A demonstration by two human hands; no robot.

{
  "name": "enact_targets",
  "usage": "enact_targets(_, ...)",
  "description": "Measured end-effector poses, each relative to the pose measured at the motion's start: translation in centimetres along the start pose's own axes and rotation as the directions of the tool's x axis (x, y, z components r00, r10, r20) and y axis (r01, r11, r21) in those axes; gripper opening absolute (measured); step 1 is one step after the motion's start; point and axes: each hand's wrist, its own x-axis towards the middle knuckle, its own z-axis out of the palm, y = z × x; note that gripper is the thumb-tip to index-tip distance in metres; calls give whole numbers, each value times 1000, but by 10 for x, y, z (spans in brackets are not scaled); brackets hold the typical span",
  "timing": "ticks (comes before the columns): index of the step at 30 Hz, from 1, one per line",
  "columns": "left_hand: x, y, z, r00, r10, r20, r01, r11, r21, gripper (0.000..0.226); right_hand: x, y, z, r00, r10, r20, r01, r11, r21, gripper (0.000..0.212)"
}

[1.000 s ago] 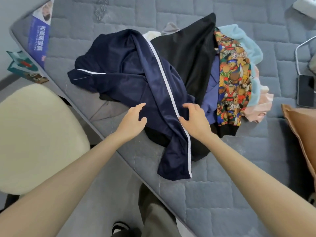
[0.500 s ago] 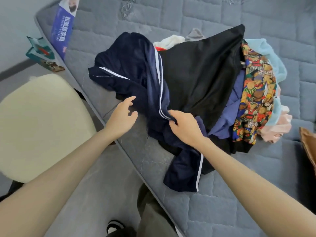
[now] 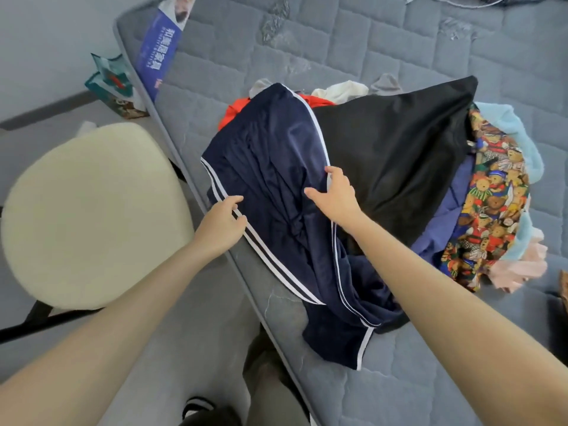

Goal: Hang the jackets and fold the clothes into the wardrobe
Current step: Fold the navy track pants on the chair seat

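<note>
Navy garment now pulled out flatter than before — left hand grasps its striped edge, right hand rests released, fingers spread.

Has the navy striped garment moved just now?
Yes. Against the black garment, the far-left part of the navy garment has been drawn toward the person, baring a red cloth.
</note>
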Motion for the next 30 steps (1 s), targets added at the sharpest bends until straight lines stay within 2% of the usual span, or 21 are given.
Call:
enact_targets(1, 4, -3, -5, 1000, 0, -18, 0, 1000, -13, 48, 17, -13, 6, 1000, 19, -5, -19, 995, 94, 79)
enact_targets(5, 17, -15, -24, 998, 1, -55, -6, 996, -87, 48, 69, -58, 22, 991, 134, -31, -119, 949, 292, 102)
enact_targets(7, 20, -21, -33, 999, -5, -52, -1, 992, -127, 47, 82, -69, 26, 989, 145, -19, -128, 921, 368, 100)
enact_targets(8, 19, -24, -37, 998, -8, -55, 0, 990, -144, 47, 84, -74, 28, 993, 120, -6, -110, 927, 360, 91)
enact_targets(11, 10, -32, -48, 994, -10, -106, -10, 982, -187, 44, 77, -91, 38, 995, 27, 101, -65, 919, 390, 44)
enact_targets(14, -11, -45, -58, 989, -24, -147, -5, 982, -191, 50, 41, -112, 39, 964, -61, 259, -70, 880, 469, 19)
enact_targets(17, -37, -61, -71, 983, -35, -183, -2, 981, -196, 63, -8, -128, 29, 894, -191, 405, -34, 873, 486, 10)
enact_targets(20, -72, -77, -90, 966, -17, -257, -38, 977, -209, 79, -65, -140, 20, 803, -312, 507, 45, 881, 471, 11)
enact_targets(23, -114, -90, -112, 946, 10, -324, -94, 965, -247, 98, -123, -150, 20, 716, -407, 567, 222, 903, 368, 13)
enact_targets(26, -166, -109, -124, 947, 61, -316, -157, 944, -289, 114, -186, -160, 30, 628, -466, 623, 407, 879, 247, 32)
enact_targets(28, -206, -126, -123, 964, 68, -257, -148, 940, -308, 115, -229, -166, 43, 559, -482, 674, 463, 856, 228, 36)
enact_targets(30, -247, -144, -117, 980, 99, -173, -158, 914, -374, 95, -269, -170, 58, 502, -493, 710, 485, 841, 240, 43)
